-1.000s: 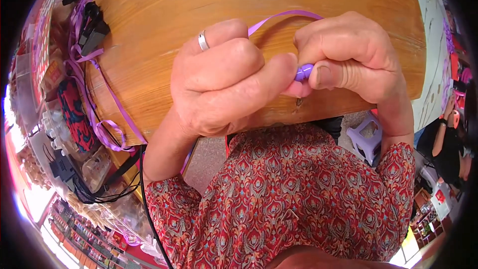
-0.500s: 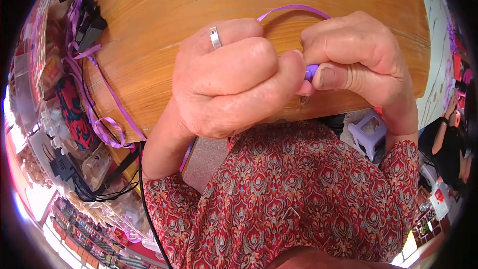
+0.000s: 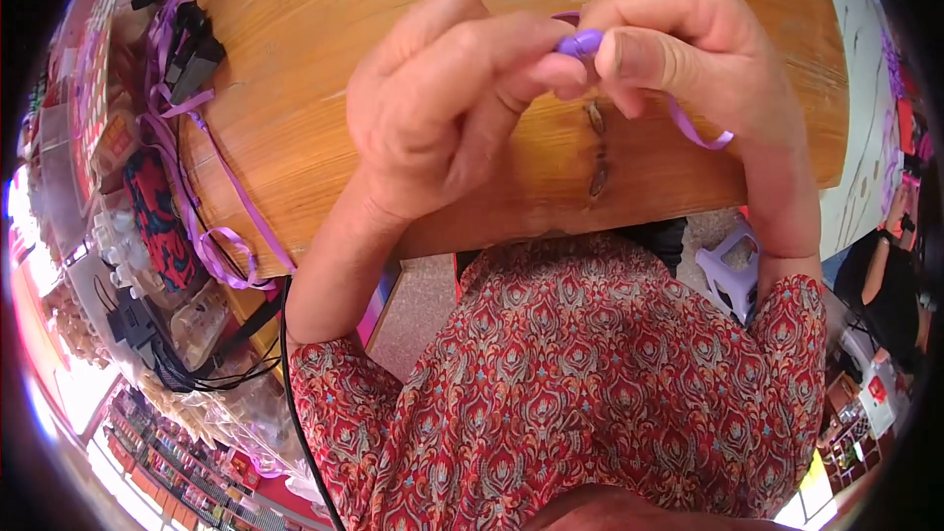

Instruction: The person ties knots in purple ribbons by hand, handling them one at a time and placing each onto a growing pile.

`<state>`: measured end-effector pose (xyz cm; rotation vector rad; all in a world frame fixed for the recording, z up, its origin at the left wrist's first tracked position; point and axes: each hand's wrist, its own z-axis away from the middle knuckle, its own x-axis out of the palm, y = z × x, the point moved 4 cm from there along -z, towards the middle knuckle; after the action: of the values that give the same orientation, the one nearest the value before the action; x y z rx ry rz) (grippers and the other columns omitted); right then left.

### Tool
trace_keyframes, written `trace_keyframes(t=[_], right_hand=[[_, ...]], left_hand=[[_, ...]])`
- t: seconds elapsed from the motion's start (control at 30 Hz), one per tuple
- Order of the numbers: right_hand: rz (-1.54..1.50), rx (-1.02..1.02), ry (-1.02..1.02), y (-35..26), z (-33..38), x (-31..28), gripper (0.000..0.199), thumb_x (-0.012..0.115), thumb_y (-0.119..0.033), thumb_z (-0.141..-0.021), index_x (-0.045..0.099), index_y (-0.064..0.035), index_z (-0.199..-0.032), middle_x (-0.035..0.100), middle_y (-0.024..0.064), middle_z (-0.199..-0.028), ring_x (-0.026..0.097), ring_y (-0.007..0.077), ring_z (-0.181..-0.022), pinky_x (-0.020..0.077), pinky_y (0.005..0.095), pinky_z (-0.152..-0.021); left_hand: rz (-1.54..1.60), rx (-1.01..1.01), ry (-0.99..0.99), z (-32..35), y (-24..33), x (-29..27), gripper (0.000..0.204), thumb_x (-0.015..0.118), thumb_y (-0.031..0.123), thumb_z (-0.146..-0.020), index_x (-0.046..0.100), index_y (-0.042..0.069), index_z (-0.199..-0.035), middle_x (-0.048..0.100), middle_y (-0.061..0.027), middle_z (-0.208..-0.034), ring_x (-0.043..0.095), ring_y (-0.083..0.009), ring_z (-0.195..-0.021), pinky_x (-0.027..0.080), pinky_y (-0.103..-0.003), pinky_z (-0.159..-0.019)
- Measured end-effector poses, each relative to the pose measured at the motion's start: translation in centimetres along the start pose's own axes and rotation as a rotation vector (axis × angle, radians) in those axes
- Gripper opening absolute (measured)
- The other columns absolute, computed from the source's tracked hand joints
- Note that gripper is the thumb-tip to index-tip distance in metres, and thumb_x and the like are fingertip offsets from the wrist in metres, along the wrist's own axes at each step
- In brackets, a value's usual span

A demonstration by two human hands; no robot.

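Observation:
A small purple bundle [image 3: 582, 42], which looks like tightly folded or knotted ribbon, is held above the wooden table [image 3: 295, 49]. My left hand [image 3: 428, 103] pinches its left end between thumb and fingers. At its right end, my right hand [image 3: 683, 54] grips with the thumb on top and the fingers curled behind. A loose purple ribbon tail [image 3: 703, 136] hangs below my right hand. How the bundle is wound is partly hidden by the fingertips.
Purple ribbons [image 3: 226, 167] and black plastic pieces [image 3: 194, 54] lie along the table's left side. Beyond them sit a red and navy patterned bundle [image 3: 162, 226] and clear bags. A black cable [image 3: 287, 364] runs down beside my left arm. A lilac stool [image 3: 730, 265] stands below the table.
Both hands have moved up and away from me with the purple bundle. My left hand has turned from a fist-like grip to a fingertip pinch. The ribbon tail now hangs below my right hand.

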<state>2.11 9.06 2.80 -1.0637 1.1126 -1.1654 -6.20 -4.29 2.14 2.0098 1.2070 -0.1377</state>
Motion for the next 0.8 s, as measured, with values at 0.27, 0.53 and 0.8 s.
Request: trace_keyframes(t=[0.27, 0.53, 0.8], right_hand=[[0.03, -0.057, 0.177, 0.3, 0.2, -0.7, 0.025, 0.071, -0.003, -0.073, 0.061, 0.0036, -0.094, 0.058, 0.0015, -0.077, 0.056, 0.0072, -0.072, 0.0448, 0.0188, -0.064], [0.656, -0.322, 0.304, -4.2, -0.1, -1.4, 0.022, 0.071, -0.007, -0.071, 0.067, -0.005, -0.093, 0.061, 0.0072, -0.078, 0.06, 0.0207, -0.066, 0.0477, 0.0271, -0.055], [0.676, -0.344, 0.313, -4.7, 0.6, -1.7, 0.02, 0.072, -0.007, -0.071, 0.067, -0.0021, -0.089, 0.061, 0.0087, -0.076, 0.06, 0.0194, -0.063, 0.0476, 0.0259, -0.051]], left_hand=[[0.138, -0.196, 0.099, 0.1, -0.8, 0.0, 0.011, 0.071, 0.004, -0.072, 0.065, 0.003, -0.081, 0.047, -0.003, -0.058, 0.044, -0.0125, -0.052, 0.033, -0.024, -0.047], [0.496, -0.518, 0.121, 1.2, -2.2, 0.5, 0.006, 0.065, 0.004, -0.081, 0.064, 0.0, -0.086, 0.044, 0.0017, -0.064, 0.039, -0.0051, -0.059, 0.03, -0.019, -0.053], [0.393, -0.384, 0.016, 0.2, -1.5, 0.6, 0.01, 0.066, 0.005, -0.079, 0.064, 0.0, -0.087, 0.046, -0.0004, -0.064, 0.041, -0.0087, -0.058, 0.032, -0.022, -0.052]])
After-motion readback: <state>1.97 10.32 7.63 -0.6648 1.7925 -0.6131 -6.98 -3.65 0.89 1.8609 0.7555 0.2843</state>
